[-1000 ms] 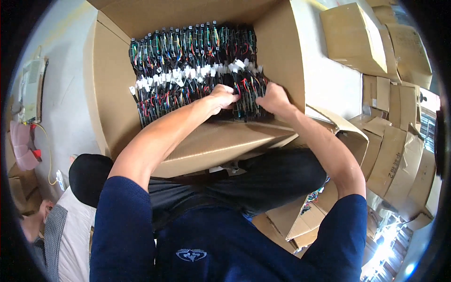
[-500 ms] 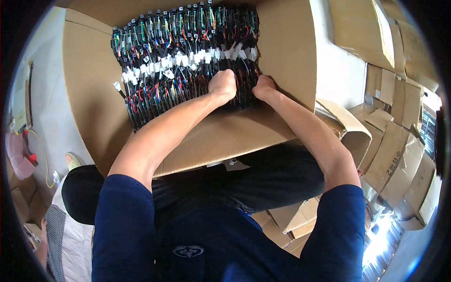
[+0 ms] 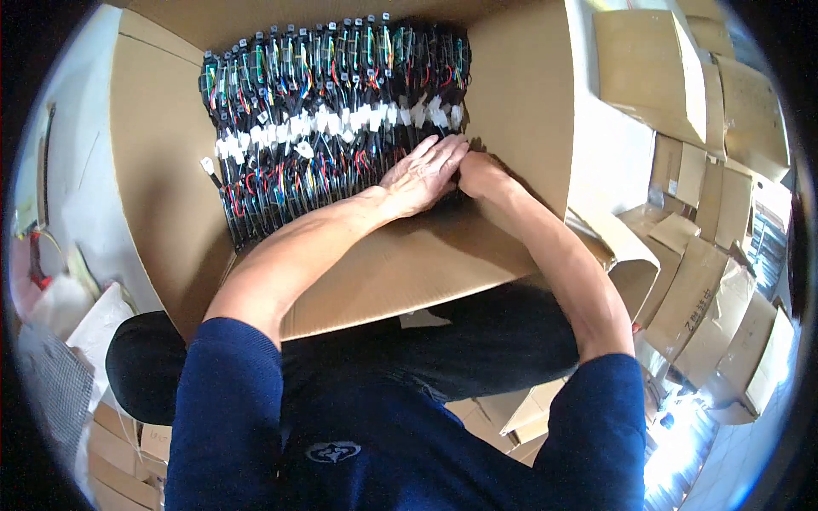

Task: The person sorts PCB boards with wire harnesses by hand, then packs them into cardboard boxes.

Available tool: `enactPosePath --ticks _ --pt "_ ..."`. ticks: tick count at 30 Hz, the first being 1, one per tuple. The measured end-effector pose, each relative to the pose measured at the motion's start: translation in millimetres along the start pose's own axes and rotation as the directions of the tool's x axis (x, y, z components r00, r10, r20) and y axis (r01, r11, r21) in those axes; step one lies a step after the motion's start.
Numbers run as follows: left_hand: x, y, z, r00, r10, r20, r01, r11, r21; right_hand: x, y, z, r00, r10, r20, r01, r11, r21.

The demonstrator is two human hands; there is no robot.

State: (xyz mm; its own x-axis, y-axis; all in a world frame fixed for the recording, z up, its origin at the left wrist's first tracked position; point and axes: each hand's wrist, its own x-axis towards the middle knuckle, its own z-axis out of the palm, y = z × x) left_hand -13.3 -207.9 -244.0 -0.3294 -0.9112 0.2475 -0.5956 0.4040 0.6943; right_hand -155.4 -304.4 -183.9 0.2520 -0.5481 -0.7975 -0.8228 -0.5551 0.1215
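Observation:
A deep cardboard box [image 3: 383, 281] stands open in front of me. Inside it, rows of wired circuit boards [image 3: 290, 183] are packed upright, with green boards, black, red, yellow and blue wires, and a band of white connectors [image 3: 319, 125] across the middle. My left hand [image 3: 423, 175] lies flat on the near right part of the rows, fingers stretched toward the right wall. Beside its fingertips, my right hand [image 3: 482, 176] is curled down between the rows and that wall. Its fingertips are hidden, so what they grip does not show.
Flattened and folded cartons [image 3: 694, 289] are heaped to the right, with larger boxes [image 3: 648, 72] further up. The box's side flap [image 3: 626, 255] curls outward by my right forearm. At the left are a grey mesh sheet [image 3: 55, 383] and more cardboard [image 3: 119, 451].
My left hand has gone from a closed fist to stretched fingers lying flat, and sits lower and further right. My right hand stays at the right wall, slightly lower.

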Motion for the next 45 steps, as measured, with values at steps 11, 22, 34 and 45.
enactPosePath --ticks 11,22,34,45 --pt "31.0 30.0 -25.3 0.889 0.179 0.421 -0.327 0.892 0.313 -236.8 68.0 -80.8 0.695 0.223 -0.683 0.419 0.647 0.637" --pt "-10.1 149.8 -149.3 0.754 -0.372 0.541 0.569 0.782 -0.254 -454.5 223.4 309.7 0.377 0.837 -0.397 -0.117 0.468 0.876" --pt "-50.2 227.1 -110.6 0.934 -0.297 0.198 0.243 0.936 0.255 -356.7 166.3 312.4 0.696 0.716 0.041 -0.336 0.275 0.901" --pt "-64.7 229.1 -111.3 0.966 -0.242 0.086 0.194 0.908 0.373 -381.7 149.8 274.4 0.790 0.608 -0.084 -0.322 0.527 0.787"
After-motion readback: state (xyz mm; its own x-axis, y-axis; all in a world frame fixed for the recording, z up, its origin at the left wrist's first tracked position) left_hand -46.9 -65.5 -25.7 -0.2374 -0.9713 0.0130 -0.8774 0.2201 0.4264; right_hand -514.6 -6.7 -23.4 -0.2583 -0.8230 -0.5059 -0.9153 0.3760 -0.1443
